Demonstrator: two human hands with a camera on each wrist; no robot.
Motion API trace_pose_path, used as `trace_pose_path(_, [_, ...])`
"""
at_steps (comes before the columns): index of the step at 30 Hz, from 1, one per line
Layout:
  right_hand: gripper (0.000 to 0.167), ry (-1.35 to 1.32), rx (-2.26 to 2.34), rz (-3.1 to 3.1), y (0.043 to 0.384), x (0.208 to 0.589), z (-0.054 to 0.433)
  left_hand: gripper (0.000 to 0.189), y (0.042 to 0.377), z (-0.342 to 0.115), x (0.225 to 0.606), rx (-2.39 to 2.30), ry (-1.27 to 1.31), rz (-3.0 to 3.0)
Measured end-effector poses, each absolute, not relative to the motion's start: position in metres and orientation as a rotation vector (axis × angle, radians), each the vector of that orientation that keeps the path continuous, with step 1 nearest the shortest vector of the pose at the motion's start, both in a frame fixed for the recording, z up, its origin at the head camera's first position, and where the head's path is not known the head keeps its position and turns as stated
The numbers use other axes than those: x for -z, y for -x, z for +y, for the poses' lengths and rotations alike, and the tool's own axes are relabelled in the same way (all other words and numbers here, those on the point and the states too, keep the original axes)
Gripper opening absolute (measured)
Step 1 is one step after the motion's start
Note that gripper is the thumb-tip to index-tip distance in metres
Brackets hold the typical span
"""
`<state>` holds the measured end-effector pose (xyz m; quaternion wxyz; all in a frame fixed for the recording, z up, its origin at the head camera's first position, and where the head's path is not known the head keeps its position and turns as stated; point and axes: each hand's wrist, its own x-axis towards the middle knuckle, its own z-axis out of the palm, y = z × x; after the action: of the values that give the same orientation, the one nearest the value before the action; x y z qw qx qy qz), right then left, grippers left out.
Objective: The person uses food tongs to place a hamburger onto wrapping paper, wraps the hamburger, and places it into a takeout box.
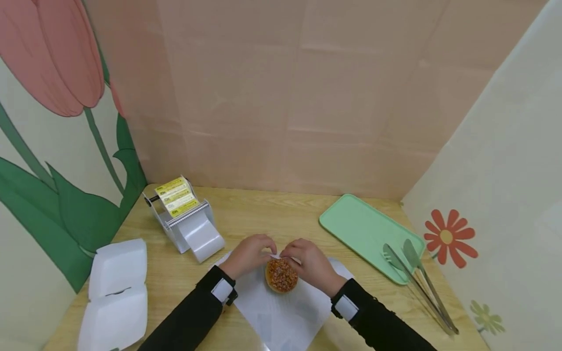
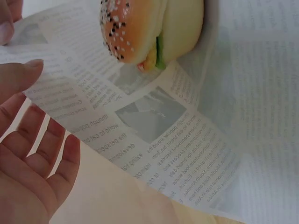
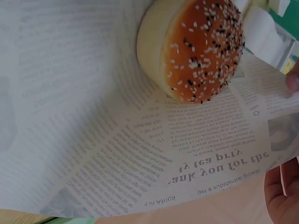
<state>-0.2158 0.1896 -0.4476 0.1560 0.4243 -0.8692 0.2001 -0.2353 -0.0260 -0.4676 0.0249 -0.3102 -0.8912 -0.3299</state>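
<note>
A sesame-topped burger (image 1: 282, 277) with a green leaf showing at its side sits on a sheet of newsprint-patterned wrapping paper (image 1: 281, 317). Just beyond the burger, my left hand (image 1: 250, 253) pinches the paper's far edge; its thumb (image 2: 25, 78) lies over the sheet with the other fingers beneath. My right hand (image 1: 313, 267) pinches the same edge slightly to the right, fingertips close to the left hand's. Both wrist views show the paper lifted beside the bun, and black and white seeds dot the bun's glossy brown top (image 3: 205, 51).
A label dispenser (image 1: 189, 219) with a yellow printed roll stands at the back left. An open white foam box (image 1: 115, 317) lies at the left edge. On the right, metal tongs (image 1: 421, 282) rest across a green tray (image 1: 355, 229). Walls stand behind and on both sides.
</note>
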Motion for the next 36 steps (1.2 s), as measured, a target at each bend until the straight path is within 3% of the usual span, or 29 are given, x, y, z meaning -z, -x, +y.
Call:
trace_pose_path(15, [0.022, -1.522, -0.443, -2.258, 0.183, 0.496, 0.193, 0.015, 0.198, -0.030, 0.500, 0.817, 1.153, -2.652])
trace_pose_path(36, [0.019, -1.514, -0.181, -2.241, 0.176, 0.513, 0.202, 0.021, 0.192, -0.016, 0.510, 0.602, 1.189, -2.597])
